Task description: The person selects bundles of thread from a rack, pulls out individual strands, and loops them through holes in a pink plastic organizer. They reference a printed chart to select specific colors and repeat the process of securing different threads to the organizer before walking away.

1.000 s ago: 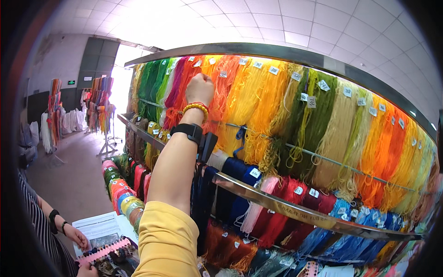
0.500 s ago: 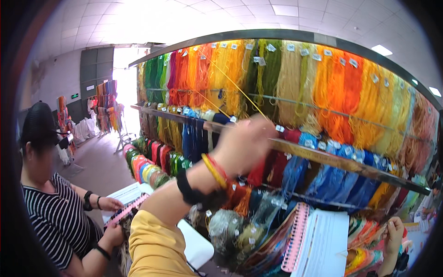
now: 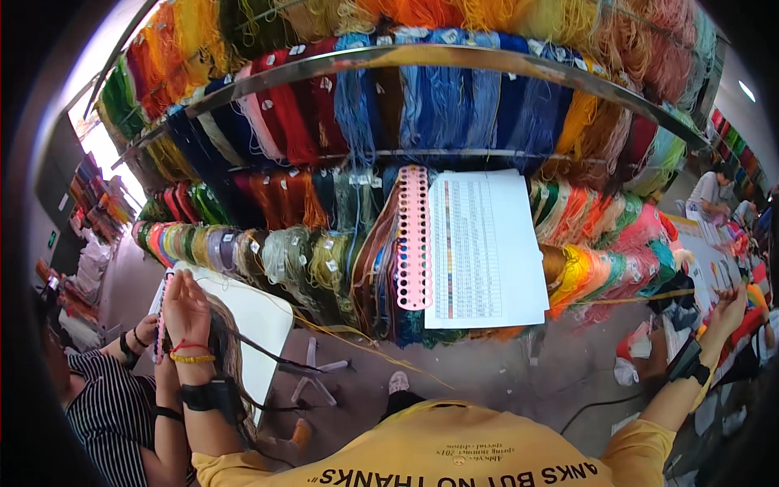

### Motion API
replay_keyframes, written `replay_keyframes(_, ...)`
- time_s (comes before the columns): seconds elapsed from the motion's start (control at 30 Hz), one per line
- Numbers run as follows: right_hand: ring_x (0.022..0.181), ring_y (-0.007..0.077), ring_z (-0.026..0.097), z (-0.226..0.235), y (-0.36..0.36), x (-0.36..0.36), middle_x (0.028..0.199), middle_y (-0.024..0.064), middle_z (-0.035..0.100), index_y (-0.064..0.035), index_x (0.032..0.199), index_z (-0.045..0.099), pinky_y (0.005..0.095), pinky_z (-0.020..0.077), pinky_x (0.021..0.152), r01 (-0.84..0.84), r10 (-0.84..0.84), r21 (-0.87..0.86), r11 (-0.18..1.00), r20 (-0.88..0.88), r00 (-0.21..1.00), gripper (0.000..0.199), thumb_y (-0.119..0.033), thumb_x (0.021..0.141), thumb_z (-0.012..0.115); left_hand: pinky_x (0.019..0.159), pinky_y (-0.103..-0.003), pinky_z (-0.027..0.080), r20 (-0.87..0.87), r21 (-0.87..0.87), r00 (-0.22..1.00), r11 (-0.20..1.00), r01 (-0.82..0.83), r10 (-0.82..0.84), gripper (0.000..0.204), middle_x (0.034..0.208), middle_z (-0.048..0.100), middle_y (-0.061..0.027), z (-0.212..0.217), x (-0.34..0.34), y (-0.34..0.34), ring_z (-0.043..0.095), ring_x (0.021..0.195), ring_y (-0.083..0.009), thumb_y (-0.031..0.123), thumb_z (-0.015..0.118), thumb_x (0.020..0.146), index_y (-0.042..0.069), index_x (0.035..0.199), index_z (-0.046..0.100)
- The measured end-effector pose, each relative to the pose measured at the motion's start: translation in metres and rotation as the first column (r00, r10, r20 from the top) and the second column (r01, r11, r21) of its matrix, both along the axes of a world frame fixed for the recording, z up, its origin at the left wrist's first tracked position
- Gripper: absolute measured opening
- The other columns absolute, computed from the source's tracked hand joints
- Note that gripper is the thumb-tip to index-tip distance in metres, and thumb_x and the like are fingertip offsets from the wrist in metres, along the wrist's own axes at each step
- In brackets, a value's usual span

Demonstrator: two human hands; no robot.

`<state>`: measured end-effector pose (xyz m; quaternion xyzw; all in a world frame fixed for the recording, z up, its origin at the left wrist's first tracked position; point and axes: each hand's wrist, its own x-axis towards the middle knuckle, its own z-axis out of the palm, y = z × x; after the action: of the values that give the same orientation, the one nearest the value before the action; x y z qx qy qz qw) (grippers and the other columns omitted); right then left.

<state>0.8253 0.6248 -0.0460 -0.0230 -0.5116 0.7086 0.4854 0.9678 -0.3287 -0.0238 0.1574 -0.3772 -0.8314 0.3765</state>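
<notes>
My left hand (image 3: 187, 315), with red and yellow bracelets at the wrist, is raised at the left with its fingers drawn together. A thin yellow thread (image 3: 357, 331) trails from beside it toward the middle, its end hanging over the floor. Out at the far right, my right hand (image 3: 725, 310) is closed, fingers pinched, and a yellow strand (image 3: 641, 299) runs leftward from it. Between the hands, a pink punched thread holder (image 3: 414, 243) strung with coloured threads lies against a white printed chart (image 3: 487, 252), in front of the hanging skeins.
A metal rack rail (image 3: 389, 55) carries rows of coloured skeins (image 3: 446, 105). A co-worker in a striped top (image 3: 105, 406) stands close at left beside a white tabletop (image 3: 251, 312). A wheeled stand base (image 3: 316, 381) is on the floor. Another person (image 3: 712, 195) sits at far right.
My left hand has come down from the upper skeins to the left, with yellow thread now trailing beside it. My right arm is stretched out farther right. The view has tilted downward.
</notes>
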Motion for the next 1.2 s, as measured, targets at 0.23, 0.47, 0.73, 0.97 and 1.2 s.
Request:
replay_keyframes(0.23, 0.066, 0.0117, 0.055, 0.016, -0.384, -0.017, 0.077, 0.0074, 0.058, -0.0003, 0.102, 0.046, 0.0213, 0.0433, 0.063, -0.408, 0.332, 0.345, 0.845, 0.259, 0.907, 0.028, -0.014, 0.079, 0.054, 0.05, -0.021, 0.041, 0.183, 0.027, 0.901, 0.919, 0.394, -0.392, 0.013, 0.064, 0.053, -0.0027, -0.076, -0.057, 0.13, 0.053, 0.056, -0.0132, 0.017, 0.051, 0.083, 0.005, 0.084, 0.055)
replay_keyframes(0.47, 0.066, 0.0135, 0.06, -0.043, -0.581, -0.011, 0.075, 0.0106, 0.06, 0.0019, 0.09, 0.054, 0.0242, 0.0476, 0.058, -0.929, 0.705, 0.11, 0.354, 0.622, 0.342, 0.013, -0.008, 0.081, 0.052, 0.057, -0.018, 0.043, 0.567, -0.134, 0.611, 0.671, 0.73, -0.552, 0.02, 0.071, 0.056, -0.0006, -0.131, -0.098, 0.195, 0.055, 0.066, -0.0087, 0.019, 0.052, 0.083, 0.002, 0.092, 0.057)
replay_keyframes(0.73, 0.058, 0.0326, 0.055, -0.067, -0.617, -0.035, 0.073, 0.0145, 0.057, -0.0035, 0.079, 0.051, 0.0385, 0.0441, 0.052, -0.665, 0.244, 0.735, 0.132, 0.626, 0.741, 0.012, -0.016, 0.078, 0.05, 0.062, -0.021, 0.046, 0.379, -0.013, 0.576, 0.618, 0.786, -0.724, 0.019, 0.08, 0.056, -0.0008, -0.125, -0.124, 0.189, 0.053, 0.07, -0.0065, 0.009, 0.048, 0.083, 0.002, 0.101, 0.052)
replay_keyframes(0.97, 0.059, 0.0281, 0.056, -0.061, -0.623, -0.035, 0.067, 0.013, 0.054, -0.0036, 0.078, 0.05, 0.0365, 0.044, 0.049, -0.493, 0.088, 0.867, -0.072, 0.498, 0.863, 0.008, -0.011, 0.075, 0.051, 0.048, -0.019, 0.045, 0.402, -0.234, 0.674, 0.642, 0.73, -0.62, 0.024, 0.066, 0.055, -0.0025, -0.131, -0.144, 0.194, 0.052, 0.054, -0.0069, 0.002, 0.047, 0.079, -0.004, 0.102, 0.05)
replay_keyframes(1.2, 0.058, 0.0241, 0.055, -0.049, -0.623, -0.032, 0.066, 0.0075, 0.051, -0.0065, 0.079, 0.049, 0.034, 0.0438, 0.047, -0.389, 0.08, 0.882, -0.267, 0.423, 0.903, 0.012, -0.015, 0.073, 0.055, 0.047, -0.018, 0.044, 0.414, -0.264, 0.653, 0.603, 0.753, -0.634, 0.021, 0.066, 0.056, -0.0032, -0.128, -0.148, 0.193, 0.052, 0.053, -0.0062, 0.0, 0.047, 0.08, -0.005, 0.1, 0.051)
